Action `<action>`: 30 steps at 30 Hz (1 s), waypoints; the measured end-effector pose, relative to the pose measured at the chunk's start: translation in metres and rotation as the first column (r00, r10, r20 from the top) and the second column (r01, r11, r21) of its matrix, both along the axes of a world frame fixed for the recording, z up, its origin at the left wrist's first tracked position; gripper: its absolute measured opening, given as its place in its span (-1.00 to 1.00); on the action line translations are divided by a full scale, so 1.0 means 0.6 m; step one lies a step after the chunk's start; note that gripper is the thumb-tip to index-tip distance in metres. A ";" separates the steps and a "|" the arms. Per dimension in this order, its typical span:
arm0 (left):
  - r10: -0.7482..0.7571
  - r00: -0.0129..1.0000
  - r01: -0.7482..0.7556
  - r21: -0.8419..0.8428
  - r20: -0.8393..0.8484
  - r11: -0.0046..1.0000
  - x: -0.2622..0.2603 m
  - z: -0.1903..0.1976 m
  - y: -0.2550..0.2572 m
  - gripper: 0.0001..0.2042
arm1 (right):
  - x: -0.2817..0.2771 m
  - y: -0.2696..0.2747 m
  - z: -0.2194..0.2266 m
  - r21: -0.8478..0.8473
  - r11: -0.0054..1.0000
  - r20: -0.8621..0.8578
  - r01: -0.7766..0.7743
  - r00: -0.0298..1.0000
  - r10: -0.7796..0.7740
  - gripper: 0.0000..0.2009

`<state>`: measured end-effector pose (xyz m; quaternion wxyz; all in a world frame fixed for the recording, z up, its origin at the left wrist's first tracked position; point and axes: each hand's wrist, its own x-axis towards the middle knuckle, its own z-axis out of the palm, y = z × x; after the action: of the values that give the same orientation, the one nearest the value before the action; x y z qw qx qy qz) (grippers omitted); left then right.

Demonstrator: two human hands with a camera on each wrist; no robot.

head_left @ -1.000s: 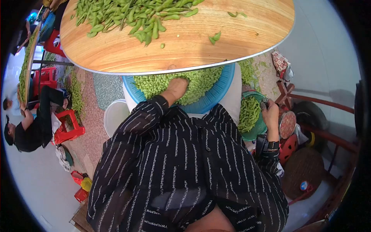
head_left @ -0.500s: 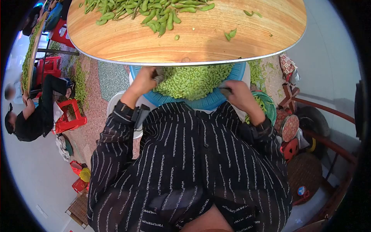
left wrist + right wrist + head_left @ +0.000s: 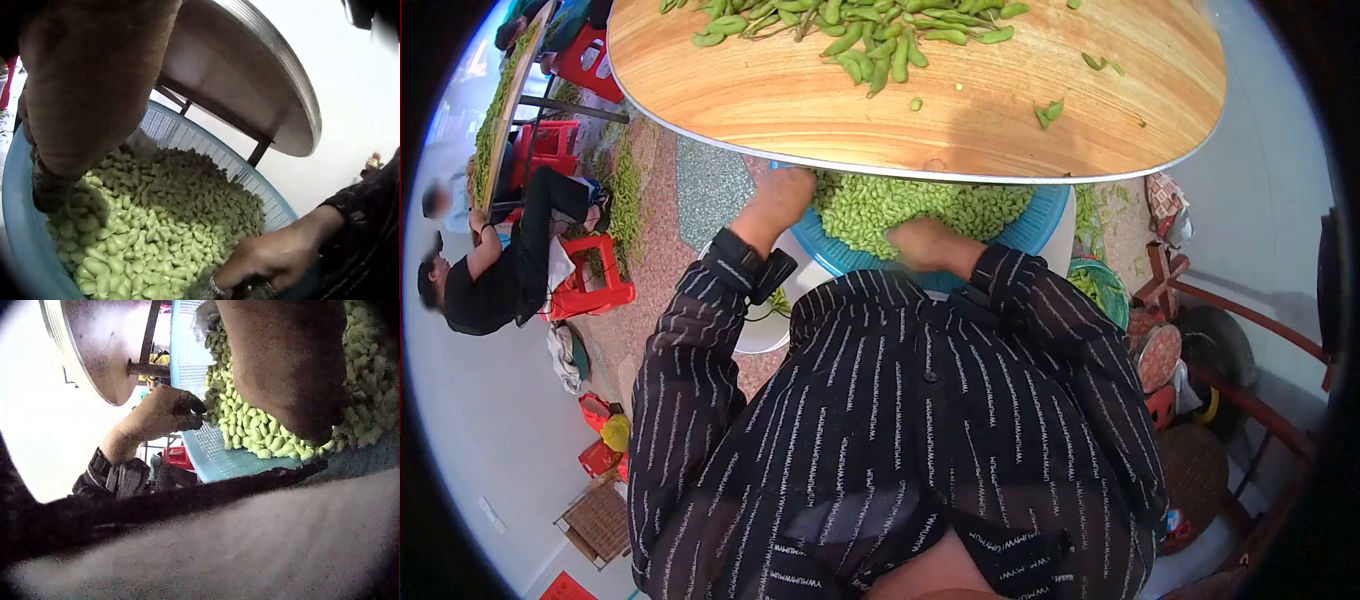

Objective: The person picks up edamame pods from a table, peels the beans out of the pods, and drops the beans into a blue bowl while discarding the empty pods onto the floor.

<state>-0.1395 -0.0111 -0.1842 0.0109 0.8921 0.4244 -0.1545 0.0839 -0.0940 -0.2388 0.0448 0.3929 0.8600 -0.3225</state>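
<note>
Dipping the right hand [image 3: 930,245] into the near side of the shelled beans [image 3: 880,215], with fingers bent close together; cannot tell whether holding a bean. Holding the left hand [image 3: 785,195] by the left side of the blue basket [image 3: 1055,212], with fingers bent and fingertips narrowly apart at most; cannot tell whether pinching anything. Seems to be at the step of dropping or sorting beans already out of their skins. Calls, in all likelihood, for loose, light fingertips next, so as not to bruise beans or flick any over the rim. Heaped in the basket: plump, smooth, pale green beans, brighter where lit and duller in shade. Beside the basket, a white bucket [image 3: 762,343] on the left with some green bits inside, and a green basket [image 3: 1115,300] on the right. Just beyond, partly over the blue basket, a wooden tabletop [image 3: 800,120] with darker, slim, unopened-looking pods [image 3: 880,50] in a loose pile. Farther left, a red stool [image 3: 615,293] and a seated person [image 3: 475,295] in black.
</note>
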 end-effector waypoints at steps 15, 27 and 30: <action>0.491 0.569 -0.133 -0.515 0.660 0.847 -0.029 -0.012 -0.002 -0.91 | 0.090 0.020 -0.015 -0.283 0.906 -0.399 0.314 0.821 -0.409 -0.88; 0.941 0.042 0.234 -0.919 0.335 0.317 0.065 0.093 -0.096 -0.87 | 0.258 -0.077 0.197 -0.495 0.621 -0.333 0.608 0.527 -0.782 -0.75; 0.939 0.061 0.256 -0.915 0.338 0.313 0.067 0.099 -0.105 -0.86 | 0.356 -0.154 0.198 0.223 0.613 0.001 0.758 0.629 -0.778 -0.79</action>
<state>-0.0996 -0.0742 -0.1247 0.7518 0.4323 0.4288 0.2529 0.2973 -0.1863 -0.1201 -0.0955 0.7408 0.6334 -0.2023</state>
